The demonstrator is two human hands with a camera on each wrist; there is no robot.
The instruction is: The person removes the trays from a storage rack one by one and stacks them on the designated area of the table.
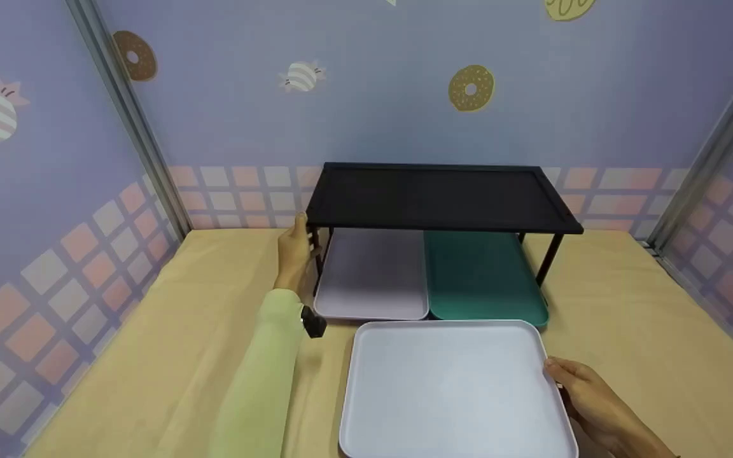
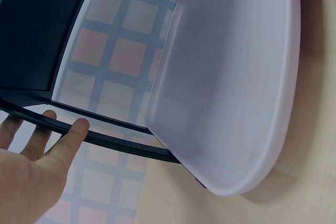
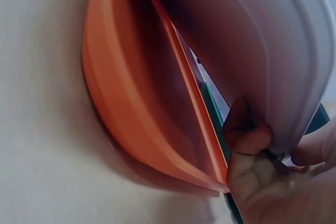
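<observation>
A black rack (image 1: 443,197) with thin legs stands at the back. My left hand (image 1: 295,248) holds it at its front left corner, the fingers at the leg (image 2: 126,148); the thumb is out of the left wrist view. Beneath the rack lie a pale lilac tray (image 1: 376,273) and a green tray (image 1: 484,277), side by side. My right hand (image 1: 595,397) grips the right rim of a white tray (image 1: 455,388) in front of them. Under that tray, the right wrist view has an orange tray (image 3: 118,95) on the table, hidden in the head view.
A yellowish cloth (image 1: 163,356) covers the table. Purple patterned walls (image 1: 373,114) close in the back and both sides, with metal posts (image 1: 137,121) at the corners. The lilac tray's front edge sticks out past the rack.
</observation>
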